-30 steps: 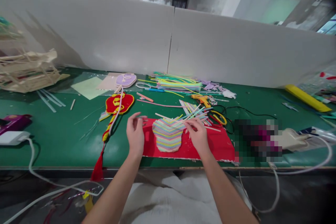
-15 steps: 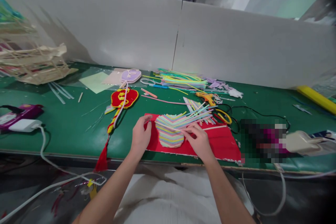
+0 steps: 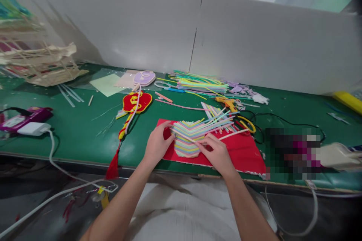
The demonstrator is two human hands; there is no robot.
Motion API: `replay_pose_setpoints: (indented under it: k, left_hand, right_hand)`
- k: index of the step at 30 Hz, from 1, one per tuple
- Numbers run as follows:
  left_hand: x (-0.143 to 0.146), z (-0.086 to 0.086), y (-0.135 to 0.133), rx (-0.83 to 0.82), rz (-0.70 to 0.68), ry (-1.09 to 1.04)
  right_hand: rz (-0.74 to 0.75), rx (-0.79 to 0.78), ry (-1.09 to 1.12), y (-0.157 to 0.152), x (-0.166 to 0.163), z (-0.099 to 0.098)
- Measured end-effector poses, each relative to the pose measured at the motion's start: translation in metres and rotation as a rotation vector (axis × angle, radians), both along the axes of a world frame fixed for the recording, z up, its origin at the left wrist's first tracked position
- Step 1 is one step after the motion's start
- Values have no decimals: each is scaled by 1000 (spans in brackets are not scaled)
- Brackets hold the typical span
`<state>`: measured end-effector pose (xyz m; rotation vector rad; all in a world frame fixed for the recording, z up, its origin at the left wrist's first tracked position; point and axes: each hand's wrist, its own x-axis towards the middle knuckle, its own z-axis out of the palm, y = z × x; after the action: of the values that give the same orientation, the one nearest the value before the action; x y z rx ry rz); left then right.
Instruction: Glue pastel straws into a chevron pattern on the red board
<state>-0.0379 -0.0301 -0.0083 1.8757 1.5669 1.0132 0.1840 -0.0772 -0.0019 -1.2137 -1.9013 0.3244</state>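
A heart-like patch of pastel striped pipe cleaners [image 3: 186, 147] lies on a red board [image 3: 243, 154], its long loose ends fanning to the upper right. A pale pink pipe cleaner [image 3: 183, 135] runs slantwise over the patch, bends, and continues up to the right over the board. My right hand [image 3: 216, 152] pinches it near the bend, at the patch's right side. At the left edge of the patch, my left hand [image 3: 160, 141] has thumb and fingertips around the other end of that pipe cleaner.
Left of the board lies a red and yellow fan with a tassel [image 3: 137, 102]. Behind are a lilac fan [image 3: 144, 78], a heap of pipe cleaners [image 3: 200, 84] and an orange glue gun [image 3: 226, 103]. A purple power strip [image 3: 36, 116] and a bamboo frame [image 3: 51, 64] stand left.
My left hand has come in from beside the patch to the end of the pale pink pipe cleaner. My right hand keeps its pinch. The whole view has shifted slightly.
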Motion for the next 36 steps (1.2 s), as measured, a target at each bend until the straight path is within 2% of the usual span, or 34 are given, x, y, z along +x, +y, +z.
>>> replay_pose_setpoints:
  k: [6,11,14,17,20,22,28,32,36]
  left_hand:
    - [1,0,-3,33,21,24]
    - [-1,-1,-2,78,44,24]
    - [-2,-1,-1,101,58,26]
    - [-1,3,-7,129,66,36]
    - [3,6,-22,170,-18,93]
    - [6,5,-34,214,-101,223]
    - [12,-6,-54,159,-250,498]
    - [12,-3,-47,133,-264,493]
    - [8,9,-16,131,-193,359]
  right_hand:
    - [13,-26,39,5,2,-1]
    - [-79,-11,137,10,5,-1]
    - [-130,23,164,6,5,1]
    - [-111,35,105,-3,2,3]
    - [-57,41,24,-12,-1,3]
    - [-42,47,-10,-15,-3,2]
    - [-52,51,-53,-15,-5,-1]
    - [-72,46,-58,-10,-4,1]
    - [-84,-2,14,1,-2,4]
